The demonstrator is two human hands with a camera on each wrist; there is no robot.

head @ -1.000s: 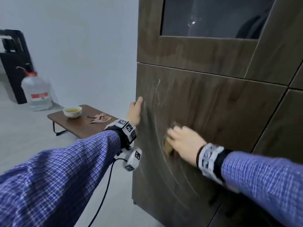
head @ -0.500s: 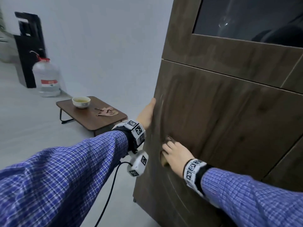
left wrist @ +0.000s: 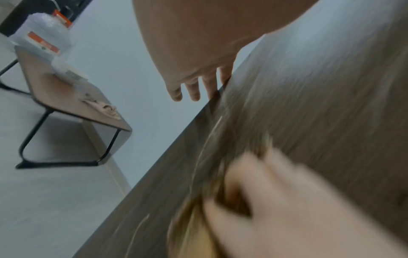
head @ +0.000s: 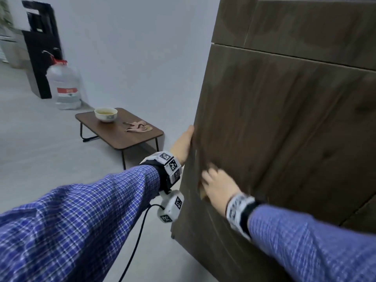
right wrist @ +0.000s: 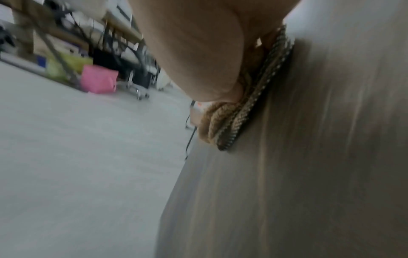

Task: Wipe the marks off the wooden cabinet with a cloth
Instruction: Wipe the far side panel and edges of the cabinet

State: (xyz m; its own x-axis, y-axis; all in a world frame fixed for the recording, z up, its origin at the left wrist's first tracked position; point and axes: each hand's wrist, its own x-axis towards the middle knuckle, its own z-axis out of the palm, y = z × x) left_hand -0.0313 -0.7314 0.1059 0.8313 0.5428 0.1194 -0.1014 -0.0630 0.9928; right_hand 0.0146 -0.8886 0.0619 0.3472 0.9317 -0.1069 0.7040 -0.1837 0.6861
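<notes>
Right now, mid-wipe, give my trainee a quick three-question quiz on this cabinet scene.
1. True or false: the right hand presses the cloth against the wooden cabinet.
2. Where is the left hand? A) on the low table B) at the cabinet's left edge C) holding the bowl
3. Fill in: pale curved marks remain on the panel, just to the ___ of the right hand as the head view shows it.

Key: 1 true; 2 B; 3 left. The bowl and a pink rag sit untouched on the low table.
</notes>
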